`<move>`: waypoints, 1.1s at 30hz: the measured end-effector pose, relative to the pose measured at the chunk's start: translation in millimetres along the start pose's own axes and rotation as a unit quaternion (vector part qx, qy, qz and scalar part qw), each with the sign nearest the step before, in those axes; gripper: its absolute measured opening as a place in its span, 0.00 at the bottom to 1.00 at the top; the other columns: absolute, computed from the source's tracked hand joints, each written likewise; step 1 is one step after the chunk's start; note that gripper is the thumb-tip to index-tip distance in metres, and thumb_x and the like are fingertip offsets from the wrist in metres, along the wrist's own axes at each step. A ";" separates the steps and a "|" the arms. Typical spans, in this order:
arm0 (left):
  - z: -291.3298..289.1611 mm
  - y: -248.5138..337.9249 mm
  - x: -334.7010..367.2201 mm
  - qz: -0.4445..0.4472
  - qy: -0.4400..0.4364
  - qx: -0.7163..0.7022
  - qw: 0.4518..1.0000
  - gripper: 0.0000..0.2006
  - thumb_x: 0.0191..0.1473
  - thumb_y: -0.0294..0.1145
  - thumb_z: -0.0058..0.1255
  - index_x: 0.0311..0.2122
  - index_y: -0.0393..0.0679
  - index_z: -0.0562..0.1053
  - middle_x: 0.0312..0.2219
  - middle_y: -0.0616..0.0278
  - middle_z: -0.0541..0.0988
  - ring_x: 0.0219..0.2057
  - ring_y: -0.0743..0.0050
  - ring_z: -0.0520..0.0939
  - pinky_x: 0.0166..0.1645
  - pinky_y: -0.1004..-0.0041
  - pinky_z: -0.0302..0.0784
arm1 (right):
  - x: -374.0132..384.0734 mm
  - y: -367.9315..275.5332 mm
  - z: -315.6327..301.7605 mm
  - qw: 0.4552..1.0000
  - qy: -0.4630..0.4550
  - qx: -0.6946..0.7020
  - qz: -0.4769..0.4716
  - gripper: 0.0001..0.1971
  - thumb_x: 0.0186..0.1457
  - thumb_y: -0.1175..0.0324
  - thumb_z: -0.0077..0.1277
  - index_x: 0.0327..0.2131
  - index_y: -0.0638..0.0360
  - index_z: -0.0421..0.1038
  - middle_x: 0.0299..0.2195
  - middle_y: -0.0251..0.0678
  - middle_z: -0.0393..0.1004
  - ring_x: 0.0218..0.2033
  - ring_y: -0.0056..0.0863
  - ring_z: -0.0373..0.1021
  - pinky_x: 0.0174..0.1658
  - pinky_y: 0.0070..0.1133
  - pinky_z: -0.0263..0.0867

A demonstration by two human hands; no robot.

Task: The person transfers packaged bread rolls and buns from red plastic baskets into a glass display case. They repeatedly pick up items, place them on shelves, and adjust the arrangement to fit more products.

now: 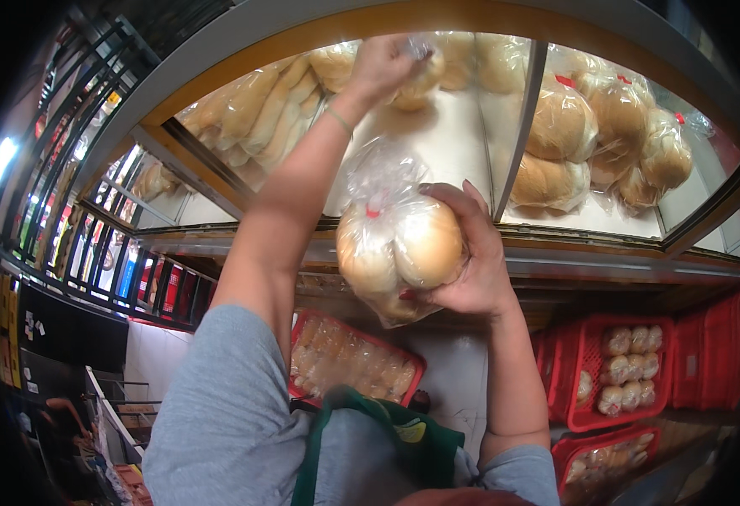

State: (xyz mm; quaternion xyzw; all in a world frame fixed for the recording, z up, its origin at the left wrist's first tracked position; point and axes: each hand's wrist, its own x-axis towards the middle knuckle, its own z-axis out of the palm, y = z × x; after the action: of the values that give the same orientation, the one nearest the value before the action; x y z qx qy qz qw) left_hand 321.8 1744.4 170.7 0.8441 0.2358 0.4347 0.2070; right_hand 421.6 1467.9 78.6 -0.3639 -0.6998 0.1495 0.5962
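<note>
My right hand (pixel 475 253) is wrapped round the side of a clear plastic bag of buns (pixel 399 244), closed with a red tie. It hangs in front of the glass display case, over the case's front ledge. My left hand (pixel 384 67) reaches inside the case, its fingers closed on the gathered plastic of another bag of buns (pixel 419 91). That bag is partly hidden by the hand. A pale shelf (pixel 454 139) lies under it.
Bagged long loaves (pixel 256 110) fill the case's left side. Past a divider (pixel 522 126), red-tied bags of bread (pixel 564 131) are stacked. Below stand a red crate of bagged bread (pixel 353 358) and a red crate of buns (pixel 585 371). A black metal rack (pixel 75 169) rises at left.
</note>
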 end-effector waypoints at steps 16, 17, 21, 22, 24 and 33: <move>-149.9 182.6 -246.1 -0.030 -0.045 -0.229 0.972 0.15 0.52 0.20 0.48 0.46 0.33 0.69 0.37 0.59 0.77 0.41 0.74 0.77 0.43 0.76 0.75 | -36.2 33.4 -28.1 0.969 0.110 0.188 0.114 0.34 0.44 0.67 0.66 0.53 0.67 0.61 0.44 0.42 0.73 0.43 0.31 0.72 0.47 0.28 0.71; -155.0 163.9 -267.5 -0.071 -0.063 -0.240 0.966 0.13 0.53 0.20 0.47 0.46 0.35 0.70 0.37 0.59 0.76 0.41 0.74 0.76 0.44 0.75 0.74 | -54.2 41.8 -40.5 0.956 0.114 0.220 0.158 0.35 0.50 0.62 0.62 0.56 0.69 0.57 0.49 0.46 0.68 0.49 0.39 0.69 0.50 0.34 0.71; -189.4 106.1 -385.2 -0.254 -0.075 -0.148 0.953 0.11 0.56 0.22 0.48 0.44 0.39 0.71 0.38 0.60 0.78 0.40 0.75 0.77 0.44 0.74 0.74 | -108.0 -2.1 -13.4 0.956 0.157 0.213 0.129 0.41 0.49 0.56 0.62 0.60 0.69 0.53 0.55 0.48 0.62 0.55 0.43 0.64 0.55 0.41 0.64; -199.0 97.1 -423.9 -0.272 -0.062 -0.073 0.958 0.09 0.56 0.21 0.49 0.43 0.40 0.73 0.36 0.64 0.80 0.36 0.81 0.79 0.38 0.79 0.76 | -128.0 -22.4 7.9 0.951 0.151 0.197 0.186 0.44 0.48 0.54 0.63 0.61 0.67 0.51 0.58 0.48 0.59 0.58 0.43 0.61 0.58 0.43 0.62; -211.0 65.6 -517.6 -0.374 -0.077 -0.108 0.918 0.11 0.55 0.23 0.47 0.44 0.43 0.73 0.37 0.66 0.81 0.38 0.83 0.79 0.40 0.79 0.76 | -181.5 -38.6 49.3 0.938 0.135 0.136 0.288 0.47 0.46 0.53 0.65 0.62 0.65 0.51 0.58 0.47 0.60 0.58 0.41 0.60 0.60 0.40 0.59; -299.2 110.4 -844.6 -0.536 -0.041 0.054 0.841 0.10 0.54 0.32 0.49 0.39 0.39 0.72 0.31 0.44 0.77 0.35 0.42 0.78 0.40 0.57 0.74 | -249.2 -153.0 341.1 0.880 -0.171 0.142 0.419 0.45 0.36 0.70 0.71 0.59 0.64 0.57 0.55 0.41 0.64 0.56 0.33 0.62 0.61 0.29 0.58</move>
State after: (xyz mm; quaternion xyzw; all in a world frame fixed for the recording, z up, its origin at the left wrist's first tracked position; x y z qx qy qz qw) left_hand -334.4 1210.7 -145.0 0.6126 0.6663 0.2075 0.3712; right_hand 55.1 1267.6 -87.2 -0.5035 -0.5438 0.5433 0.3944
